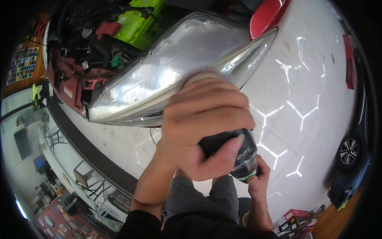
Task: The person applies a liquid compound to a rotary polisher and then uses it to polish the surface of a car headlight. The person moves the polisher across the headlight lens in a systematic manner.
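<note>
A large car headlight (pixel 159 75) with a hazy, scuffed lens fills the upper middle of the head view. My left hand (pixel 207 123) wraps over the front of a black handheld power polisher or sander (pixel 244 153), its fingers curled round the body. Beyond my knuckles, the tool's round pad (pixel 201 75) lies against the lower part of the lens; my fingers hide most of it. My right hand (pixel 260 177) grips the tool's rear end, its thumb near a green strip there.
Left of the headlight is the engine bay with a bright green battery (pixel 137 26). A red body panel (pixel 266 18) borders the lamp. A dark floor grate (pixel 91 147) crosses the tiled floor. Another car's wheel (pixel 349 151) is at the right; boxes (pixel 296 217) sit lower right.
</note>
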{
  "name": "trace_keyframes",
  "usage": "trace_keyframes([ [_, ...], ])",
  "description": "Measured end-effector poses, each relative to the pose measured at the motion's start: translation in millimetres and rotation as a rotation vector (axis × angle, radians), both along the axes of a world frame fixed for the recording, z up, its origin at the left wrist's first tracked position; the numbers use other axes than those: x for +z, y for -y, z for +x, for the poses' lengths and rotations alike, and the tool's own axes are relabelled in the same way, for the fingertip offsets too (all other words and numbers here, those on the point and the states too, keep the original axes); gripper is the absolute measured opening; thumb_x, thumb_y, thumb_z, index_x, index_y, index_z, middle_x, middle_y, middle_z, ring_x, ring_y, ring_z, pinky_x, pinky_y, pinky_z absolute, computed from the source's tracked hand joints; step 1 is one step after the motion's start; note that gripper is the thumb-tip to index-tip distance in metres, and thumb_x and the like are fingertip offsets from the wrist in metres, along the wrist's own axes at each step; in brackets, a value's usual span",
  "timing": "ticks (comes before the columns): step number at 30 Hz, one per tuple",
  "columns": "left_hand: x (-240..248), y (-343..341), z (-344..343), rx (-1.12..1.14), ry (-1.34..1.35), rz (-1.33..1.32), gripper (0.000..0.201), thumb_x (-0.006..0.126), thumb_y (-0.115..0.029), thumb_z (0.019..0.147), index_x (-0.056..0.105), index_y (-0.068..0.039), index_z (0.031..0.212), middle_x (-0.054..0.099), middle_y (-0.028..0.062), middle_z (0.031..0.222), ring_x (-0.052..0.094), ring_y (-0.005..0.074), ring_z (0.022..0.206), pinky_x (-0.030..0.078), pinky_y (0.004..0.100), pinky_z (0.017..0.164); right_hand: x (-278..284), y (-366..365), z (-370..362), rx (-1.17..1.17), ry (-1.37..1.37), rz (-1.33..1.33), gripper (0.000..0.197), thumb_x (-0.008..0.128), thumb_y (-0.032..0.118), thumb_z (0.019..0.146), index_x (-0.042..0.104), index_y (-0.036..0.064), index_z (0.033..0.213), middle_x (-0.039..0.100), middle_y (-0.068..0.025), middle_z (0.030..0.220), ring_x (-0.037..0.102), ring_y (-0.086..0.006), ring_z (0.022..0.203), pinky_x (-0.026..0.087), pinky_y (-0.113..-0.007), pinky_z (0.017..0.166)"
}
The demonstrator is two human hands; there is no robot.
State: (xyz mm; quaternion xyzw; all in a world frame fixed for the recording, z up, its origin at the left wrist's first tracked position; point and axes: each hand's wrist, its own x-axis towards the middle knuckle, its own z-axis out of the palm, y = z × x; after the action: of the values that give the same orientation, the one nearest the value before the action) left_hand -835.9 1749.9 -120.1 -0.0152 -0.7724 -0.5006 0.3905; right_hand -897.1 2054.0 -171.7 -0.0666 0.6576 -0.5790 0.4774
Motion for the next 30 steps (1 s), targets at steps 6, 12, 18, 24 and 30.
trace_keyframes([
  [6,3,3,17,-0.029,0.08,0.045,0.041,0.066,-0.029,0.084,0.075,0.009,0.095,0.072,0.0266,0.095,0.069,0.041,0.089,0.055,0.0517,0.087,11,4,7,-0.023,0.039,-0.021,0.099,0.097,0.061,0.07,0.064,-0.0095,0.131,0.072,-0.0123,0.12,0.066,-0.0179,0.111,0.049,-0.033,0.103],
  [12,1,-1,24,-0.002,0.075,0.075,0.041,0.064,-0.031,0.087,0.074,0.007,0.096,0.072,0.0272,0.095,0.069,0.0421,0.092,0.053,0.0552,0.088,16,3,10,-0.01,0.058,-0.028,0.094,0.098,0.054,0.072,0.064,-0.0097,0.132,0.072,-0.0109,0.119,0.066,-0.0168,0.111,0.048,-0.032,0.103],
  [18,-1,5,29,-0.016,0.041,0.068,0.038,0.063,-0.026,0.081,0.074,0.007,0.096,0.071,0.0265,0.092,0.068,0.0409,0.087,0.054,0.0535,0.084,19,6,14,0.005,0.039,-0.023,0.091,0.098,0.053,0.072,0.065,-0.0086,0.13,0.072,-0.0103,0.116,0.067,-0.0163,0.109,0.049,-0.032,0.101],
  [24,-5,8,31,0.012,-0.006,0.085,0.037,0.065,-0.02,0.068,0.076,0.008,0.089,0.071,0.0238,0.087,0.07,0.038,0.077,0.057,0.0478,0.079,21,8,18,0.021,0.026,-0.011,0.091,0.098,0.054,0.072,0.065,-0.0086,0.13,0.072,-0.0111,0.115,0.067,-0.017,0.109,0.049,-0.032,0.101],
  [30,-3,13,38,-0.003,-0.005,0.098,0.036,0.065,-0.02,0.07,0.076,0.008,0.09,0.071,0.0241,0.088,0.07,0.038,0.077,0.057,0.0476,0.079,25,13,25,0.025,0.009,-0.008,0.091,0.097,0.055,0.073,0.065,-0.0089,0.129,0.072,-0.012,0.116,0.067,-0.0174,0.109,0.049,-0.033,0.101],
])
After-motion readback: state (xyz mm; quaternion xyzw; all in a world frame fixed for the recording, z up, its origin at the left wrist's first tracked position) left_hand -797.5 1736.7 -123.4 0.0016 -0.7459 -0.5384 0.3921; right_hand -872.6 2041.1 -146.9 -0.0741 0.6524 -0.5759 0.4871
